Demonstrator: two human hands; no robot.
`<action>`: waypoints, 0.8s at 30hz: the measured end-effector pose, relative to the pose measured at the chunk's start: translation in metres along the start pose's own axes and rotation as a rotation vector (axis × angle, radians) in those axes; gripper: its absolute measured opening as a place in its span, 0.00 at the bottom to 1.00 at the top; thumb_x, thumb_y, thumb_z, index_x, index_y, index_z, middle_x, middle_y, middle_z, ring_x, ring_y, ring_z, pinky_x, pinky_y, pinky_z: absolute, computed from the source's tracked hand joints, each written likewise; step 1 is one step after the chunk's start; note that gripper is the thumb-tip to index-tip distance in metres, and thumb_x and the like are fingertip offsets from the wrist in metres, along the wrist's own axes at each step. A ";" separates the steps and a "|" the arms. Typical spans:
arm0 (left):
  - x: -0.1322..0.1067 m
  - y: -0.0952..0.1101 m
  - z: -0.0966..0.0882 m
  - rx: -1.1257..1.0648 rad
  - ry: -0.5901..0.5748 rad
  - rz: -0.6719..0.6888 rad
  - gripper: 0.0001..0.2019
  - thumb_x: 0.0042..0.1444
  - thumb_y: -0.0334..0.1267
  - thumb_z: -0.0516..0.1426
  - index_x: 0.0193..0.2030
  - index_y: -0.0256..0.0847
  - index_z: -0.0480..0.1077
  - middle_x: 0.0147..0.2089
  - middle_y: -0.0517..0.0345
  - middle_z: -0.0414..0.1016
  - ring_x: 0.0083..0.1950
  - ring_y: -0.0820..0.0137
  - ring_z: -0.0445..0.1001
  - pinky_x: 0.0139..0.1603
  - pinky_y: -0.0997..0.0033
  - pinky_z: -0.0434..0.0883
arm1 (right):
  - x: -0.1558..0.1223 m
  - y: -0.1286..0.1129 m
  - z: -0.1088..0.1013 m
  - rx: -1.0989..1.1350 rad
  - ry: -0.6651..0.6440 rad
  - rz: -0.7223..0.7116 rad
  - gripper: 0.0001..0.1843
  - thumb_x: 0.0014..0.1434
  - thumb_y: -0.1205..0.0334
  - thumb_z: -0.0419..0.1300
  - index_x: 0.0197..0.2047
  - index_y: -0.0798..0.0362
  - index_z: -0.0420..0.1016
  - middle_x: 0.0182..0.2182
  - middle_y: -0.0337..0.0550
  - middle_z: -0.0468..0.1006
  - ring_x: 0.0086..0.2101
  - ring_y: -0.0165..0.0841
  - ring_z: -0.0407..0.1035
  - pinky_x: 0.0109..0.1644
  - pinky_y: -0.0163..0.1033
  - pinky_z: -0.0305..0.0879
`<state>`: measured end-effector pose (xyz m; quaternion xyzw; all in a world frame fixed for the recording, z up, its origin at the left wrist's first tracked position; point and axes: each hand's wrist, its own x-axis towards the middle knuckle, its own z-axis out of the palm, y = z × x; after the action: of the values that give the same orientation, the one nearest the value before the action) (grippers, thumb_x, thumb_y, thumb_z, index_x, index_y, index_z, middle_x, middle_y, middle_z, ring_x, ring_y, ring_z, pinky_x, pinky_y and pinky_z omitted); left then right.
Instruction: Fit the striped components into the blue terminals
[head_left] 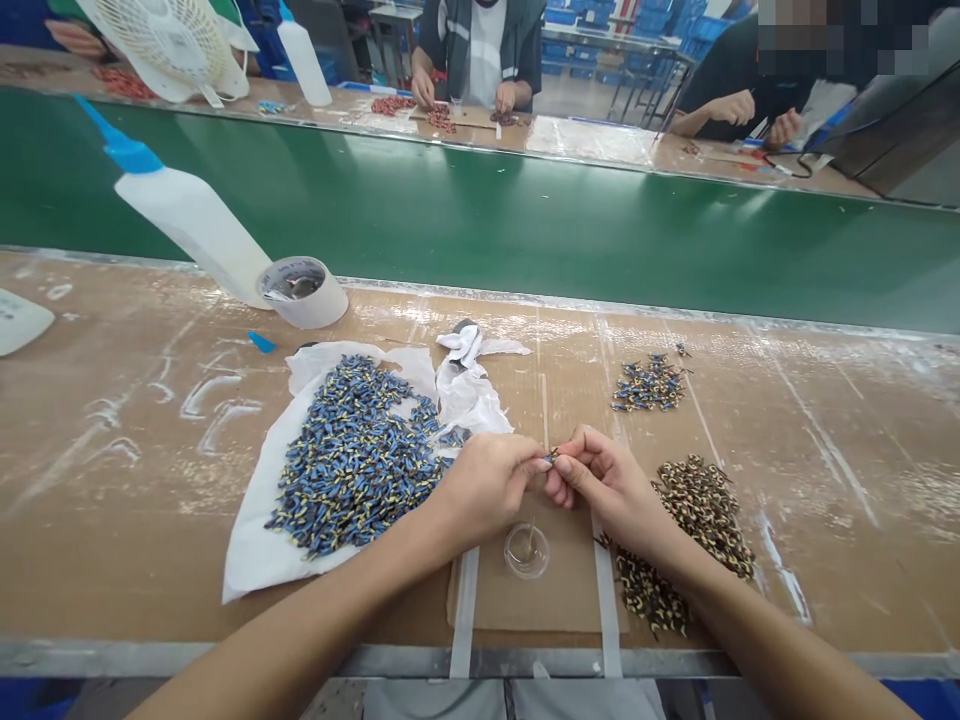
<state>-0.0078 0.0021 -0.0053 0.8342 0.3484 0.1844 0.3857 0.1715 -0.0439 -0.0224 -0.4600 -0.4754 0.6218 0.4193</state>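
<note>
My left hand [480, 482] and my right hand [609, 488] meet over a cardboard pad [540, 605], fingertips pinched together. Between them is a tiny dark-and-blue piece [551, 457], mostly covered by the fingers, so its exact kind is unclear. Below stands a small clear cup [527, 552] with a thin stick in it. Left of my left hand, a heap of small blue, black and yellow pieces [352, 460] lies on white paper [247, 545]. Beside my right forearm is a heap of black-and-cream curved pieces [705, 515]. Farther back lies a smaller pile of blue-and-cream pieces [649, 383].
A white squeeze bottle [195, 220] with a blue nozzle leans by a tape roll [306, 295]. A blue cap [261, 342] and crumpled tissue [471, 385] lie nearby. Beyond the green belt [480, 220], other people work near a fan [161, 45].
</note>
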 end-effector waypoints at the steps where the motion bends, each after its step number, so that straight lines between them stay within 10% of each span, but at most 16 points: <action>1: 0.001 0.000 -0.002 -0.016 -0.016 -0.009 0.14 0.62 0.31 0.49 0.28 0.37 0.71 0.25 0.61 0.70 0.26 0.75 0.65 0.30 0.76 0.59 | 0.000 -0.002 -0.001 0.002 -0.003 0.008 0.12 0.63 0.53 0.59 0.34 0.53 0.64 0.24 0.38 0.75 0.25 0.26 0.68 0.28 0.33 0.64; 24: 0.005 -0.002 0.001 -0.102 -0.045 -0.094 0.14 0.60 0.32 0.50 0.28 0.35 0.73 0.22 0.61 0.68 0.23 0.76 0.63 0.27 0.77 0.58 | 0.001 0.006 0.003 -0.189 0.075 -0.103 0.13 0.65 0.53 0.54 0.32 0.52 0.64 0.23 0.36 0.69 0.24 0.28 0.63 0.29 0.34 0.61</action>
<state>-0.0046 0.0063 -0.0067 0.8001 0.3688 0.1648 0.4435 0.1682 -0.0447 -0.0277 -0.4954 -0.5388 0.5342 0.4230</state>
